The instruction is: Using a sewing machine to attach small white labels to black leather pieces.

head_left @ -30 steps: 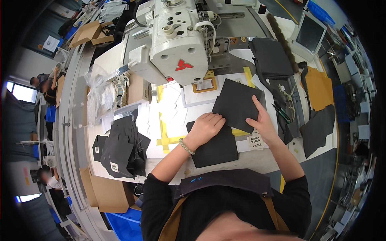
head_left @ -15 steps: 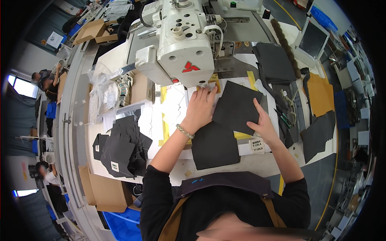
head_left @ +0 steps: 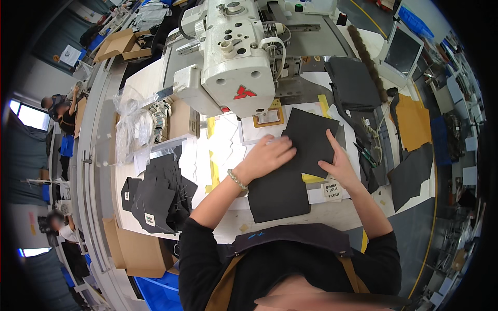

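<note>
"Two plain black panels, both flat: the upper panel (head_left: 310, 136) sits askew with one corner toward the far edge, and the lower panel (head_left: 278, 201) lies nearly square to the near edge of the worktop (head_left: 228, 223)."

"Where are they relative to each grip?"

"The right grip (head_left: 340, 165) is at the upper panel's right edge, thumb on top, index finger along the margin. I can't tell whether it pinches, as the other fingers are hidden. The left grip (head_left: 265, 157) holds nothing; its blurred fingers are spread over the upper panel's left side, just above the lower panel."

"And around them?"

"A white sewing machine (head_left: 236, 67) stands toward the far edge, a heap of black pieces (head_left: 158, 189) by the near left corner, a pale label (head_left: 332, 190) beside the right wrist, an orange piece (head_left: 413, 122) at the right edge."

"The room?"

"A cardboard box (head_left: 134, 249) below the near left corner, grey floor (head_left: 412, 236) past the right edge, co-workers (head_left: 66, 116) far left."
</note>
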Demonstrator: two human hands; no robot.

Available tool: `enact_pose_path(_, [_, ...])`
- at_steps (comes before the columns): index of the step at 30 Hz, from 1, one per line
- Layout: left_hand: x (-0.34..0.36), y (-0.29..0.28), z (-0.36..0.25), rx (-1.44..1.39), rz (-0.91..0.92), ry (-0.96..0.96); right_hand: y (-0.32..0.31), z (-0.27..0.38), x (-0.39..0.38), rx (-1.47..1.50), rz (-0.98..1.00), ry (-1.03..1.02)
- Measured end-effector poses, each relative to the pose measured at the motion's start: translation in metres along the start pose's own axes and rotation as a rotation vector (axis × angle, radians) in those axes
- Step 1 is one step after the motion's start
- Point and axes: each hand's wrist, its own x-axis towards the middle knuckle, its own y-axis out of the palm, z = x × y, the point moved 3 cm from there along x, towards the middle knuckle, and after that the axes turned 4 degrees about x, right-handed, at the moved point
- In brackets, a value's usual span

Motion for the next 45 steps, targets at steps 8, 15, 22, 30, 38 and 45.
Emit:
enact_pose_path(8, [-0.012, 0.006, 0.0, -0.093, -0.015, 0.132, -0.002, 0.004, 0.012, -0.077, -0.002, -0.054])
enact_pose_path(15, [-0.01, 0.013, 0.014, -0.093, -0.015, 0.075, -0.013, -0.009, 0.039, -0.244, -0.016, -0.135])
enact_pose_path(22, [-0.021, 0.012, 0.023, 0.022, 0.008, -0.149, 0.003, 0.011, 0.081, -0.429, -0.001, 0.006])
enact_pose_path(30, [-0.044, 0.006, 0.039, 0.137, 0.012, -0.335, 0.03, 0.013, 0.085, -0.399, 0.156, -0.312])
enact_pose_path(38, [-0.047, 0.011, 0.051, 0.132, -0.029, -0.335, 0.036, -0.001, 0.08, -0.954, 0.249, -0.618])
enact_pose_path(45, [-0.05, 0.013, 0.046, 0.084, -0.035, -0.416, 0.038, 0.002, 0.073, -1.081, 0.186, -0.692])
